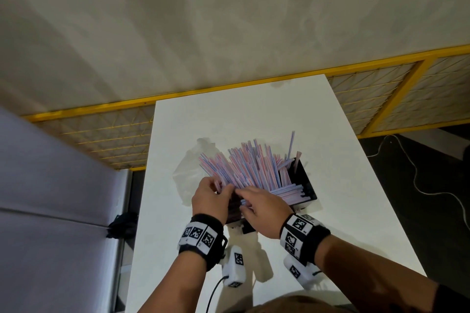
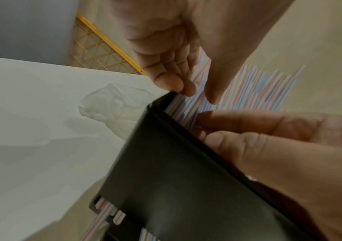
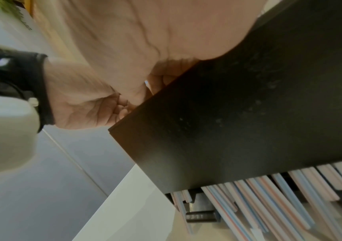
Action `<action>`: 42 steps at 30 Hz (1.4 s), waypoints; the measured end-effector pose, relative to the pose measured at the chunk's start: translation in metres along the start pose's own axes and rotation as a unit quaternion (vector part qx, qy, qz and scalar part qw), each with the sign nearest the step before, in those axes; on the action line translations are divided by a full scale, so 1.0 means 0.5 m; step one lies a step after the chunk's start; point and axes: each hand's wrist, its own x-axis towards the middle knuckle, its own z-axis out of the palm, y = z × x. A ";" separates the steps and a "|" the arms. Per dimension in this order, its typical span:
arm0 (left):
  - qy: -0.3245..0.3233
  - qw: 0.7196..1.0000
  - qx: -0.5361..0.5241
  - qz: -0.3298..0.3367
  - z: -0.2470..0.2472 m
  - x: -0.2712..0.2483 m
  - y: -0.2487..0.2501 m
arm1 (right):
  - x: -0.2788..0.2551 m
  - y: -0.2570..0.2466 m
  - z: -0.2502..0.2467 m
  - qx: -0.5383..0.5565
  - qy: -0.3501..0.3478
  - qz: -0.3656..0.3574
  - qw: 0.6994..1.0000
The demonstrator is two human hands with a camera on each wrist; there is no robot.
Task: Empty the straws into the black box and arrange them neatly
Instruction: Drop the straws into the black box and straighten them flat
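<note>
A black box (image 1: 305, 180) stands on the white table (image 1: 229, 122) with a loose fan of pink-and-blue striped straws (image 1: 254, 165) sticking out of it, leaning away to the left. My left hand (image 1: 223, 189) pinches a bunch of straws at the near left end of the fan. Beside it, my right hand (image 1: 245, 201) curls over the straws and pinches them. In the left wrist view my left hand (image 2: 200, 95) straddles the straws (image 2: 258, 88) at the box rim (image 2: 176, 163), with my right hand (image 2: 198, 127) just below. Straw ends (image 3: 269, 195) poke out under the box wall (image 3: 248, 106).
A crumpled clear plastic bag (image 1: 193, 168) lies on the table left of the box, also visible in the left wrist view as the bag (image 2: 112, 104). A yellow wire fence (image 1: 381, 89) runs behind the table. A cable (image 1: 419, 185) trails on the dark floor at right.
</note>
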 end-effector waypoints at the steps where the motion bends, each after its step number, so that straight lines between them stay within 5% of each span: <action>1: -0.005 1.000 0.014 0.006 0.000 0.003 -0.001 | 0.000 0.001 -0.001 0.002 -0.003 0.001 1.000; 14: -0.068 0.991 0.088 0.069 -0.015 0.006 -0.007 | -0.001 -0.013 0.000 -0.019 0.014 0.022 0.999; 26: -0.091 0.954 0.255 0.130 -0.001 -0.014 0.037 | -0.003 -0.003 0.003 0.011 0.040 0.017 0.999; 42: -0.106 0.984 0.129 0.062 -0.009 -0.001 0.014 | -0.002 0.000 -0.005 0.039 0.030 0.012 0.999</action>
